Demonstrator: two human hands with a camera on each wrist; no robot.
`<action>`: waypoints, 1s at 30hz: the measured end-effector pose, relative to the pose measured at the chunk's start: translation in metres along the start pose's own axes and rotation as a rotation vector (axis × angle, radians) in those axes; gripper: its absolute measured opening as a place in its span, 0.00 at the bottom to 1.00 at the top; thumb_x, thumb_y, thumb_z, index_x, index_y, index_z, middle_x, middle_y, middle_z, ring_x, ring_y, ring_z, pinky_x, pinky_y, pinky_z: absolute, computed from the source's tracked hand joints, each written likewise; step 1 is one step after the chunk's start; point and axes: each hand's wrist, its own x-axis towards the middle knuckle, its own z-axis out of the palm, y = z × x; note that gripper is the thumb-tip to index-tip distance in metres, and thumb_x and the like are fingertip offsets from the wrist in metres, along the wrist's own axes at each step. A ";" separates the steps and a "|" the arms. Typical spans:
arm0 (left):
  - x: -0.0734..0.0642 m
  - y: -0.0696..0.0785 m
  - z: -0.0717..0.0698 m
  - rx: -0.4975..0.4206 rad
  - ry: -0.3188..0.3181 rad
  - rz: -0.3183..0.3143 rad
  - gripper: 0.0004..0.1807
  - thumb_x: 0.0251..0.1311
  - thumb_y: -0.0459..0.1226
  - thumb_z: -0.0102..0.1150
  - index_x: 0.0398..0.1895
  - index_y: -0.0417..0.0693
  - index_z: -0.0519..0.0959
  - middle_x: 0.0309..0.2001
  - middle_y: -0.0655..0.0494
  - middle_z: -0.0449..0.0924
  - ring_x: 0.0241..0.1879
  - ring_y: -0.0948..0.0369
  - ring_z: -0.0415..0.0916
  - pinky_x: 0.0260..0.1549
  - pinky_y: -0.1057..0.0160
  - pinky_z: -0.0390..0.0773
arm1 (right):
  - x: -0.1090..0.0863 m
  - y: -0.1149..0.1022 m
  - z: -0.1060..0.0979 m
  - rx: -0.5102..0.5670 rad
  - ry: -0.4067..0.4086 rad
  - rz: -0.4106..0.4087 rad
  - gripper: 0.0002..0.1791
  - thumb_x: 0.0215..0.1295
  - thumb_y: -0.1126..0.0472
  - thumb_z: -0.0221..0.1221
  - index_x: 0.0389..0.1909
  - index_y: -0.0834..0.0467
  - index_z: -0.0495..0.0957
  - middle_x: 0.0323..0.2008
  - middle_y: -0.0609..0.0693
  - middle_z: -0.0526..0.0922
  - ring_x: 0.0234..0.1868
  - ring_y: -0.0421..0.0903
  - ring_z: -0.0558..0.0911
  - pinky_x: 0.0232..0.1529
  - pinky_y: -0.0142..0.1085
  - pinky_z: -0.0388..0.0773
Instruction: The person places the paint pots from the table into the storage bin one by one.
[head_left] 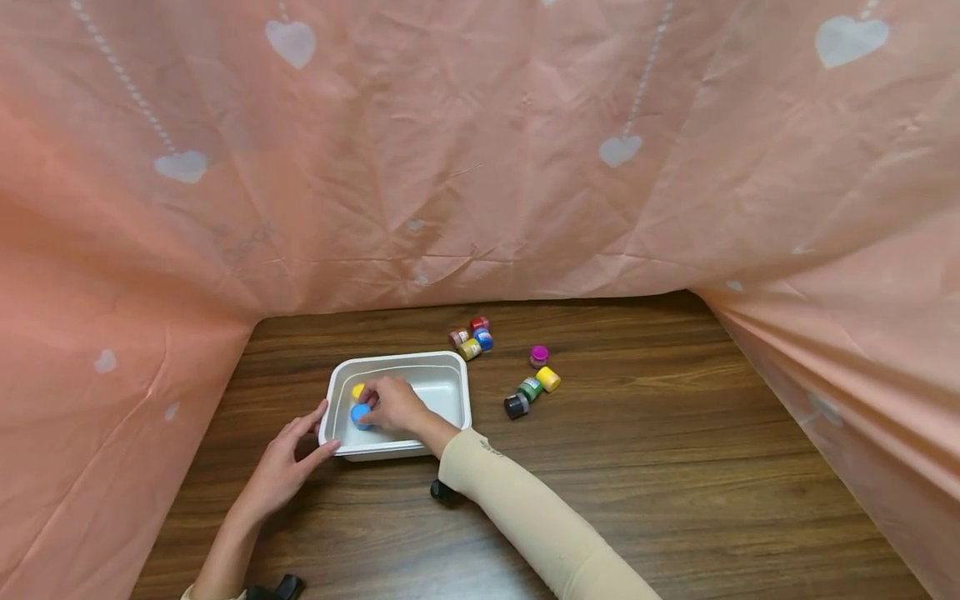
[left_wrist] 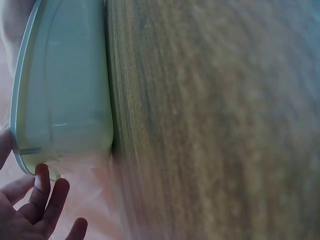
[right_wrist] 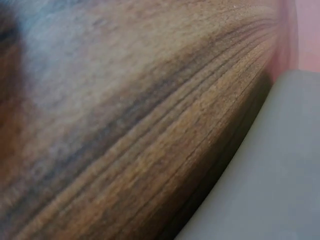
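Note:
A white plastic tray (head_left: 442, 360) stands on the wooden table, its outer wall (left_wrist: 75, 75) filling the left of the left wrist view. My left hand (head_left: 277, 471) holds the tray's near-left corner, thumb at the front rim and fingers round the left side. Inside the tray, my right hand (head_left: 393, 404) pinches a small blue paint jar (head_left: 361, 416) between thumb and fingers. Just behind it sits a yellow paint jar (head_left: 357, 390), partly hidden by the fingers. The right wrist view shows only the tray's grey-looking side (right_wrist: 260, 175) and table, with the right hand out of sight.
Behind the tray lie red (head_left: 479, 322), brown (head_left: 459, 337), blue (head_left: 483, 338) and gold (head_left: 470, 349) jars. Right of it are magenta (head_left: 539, 356), yellow (head_left: 548, 379), green (head_left: 530, 389) and black (head_left: 516, 406) ones. A pink curtain (head_left: 480, 208) with hearts surrounds the table (head_left: 675, 467).

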 end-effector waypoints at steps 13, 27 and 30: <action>-0.001 0.000 -0.002 -0.009 -0.005 -0.004 0.39 0.70 0.46 0.65 0.80 0.47 0.63 0.57 0.42 0.76 0.58 0.45 0.69 0.62 0.35 0.66 | 0.002 0.000 0.002 0.012 0.005 -0.001 0.14 0.59 0.60 0.76 0.42 0.59 0.85 0.37 0.48 0.88 0.35 0.34 0.80 0.43 0.23 0.74; -0.001 -0.001 0.000 0.001 0.005 0.006 0.39 0.70 0.45 0.66 0.80 0.46 0.64 0.56 0.43 0.77 0.57 0.47 0.69 0.62 0.36 0.66 | 0.003 -0.001 0.002 0.002 -0.015 -0.014 0.14 0.60 0.60 0.75 0.44 0.59 0.84 0.37 0.48 0.88 0.36 0.34 0.81 0.42 0.22 0.74; 0.000 -0.001 0.000 -0.001 0.006 0.007 0.39 0.70 0.45 0.66 0.79 0.46 0.64 0.54 0.44 0.77 0.56 0.46 0.69 0.61 0.37 0.67 | 0.003 0.000 0.002 0.001 -0.011 -0.017 0.14 0.60 0.60 0.76 0.44 0.59 0.84 0.37 0.48 0.88 0.36 0.34 0.81 0.42 0.22 0.74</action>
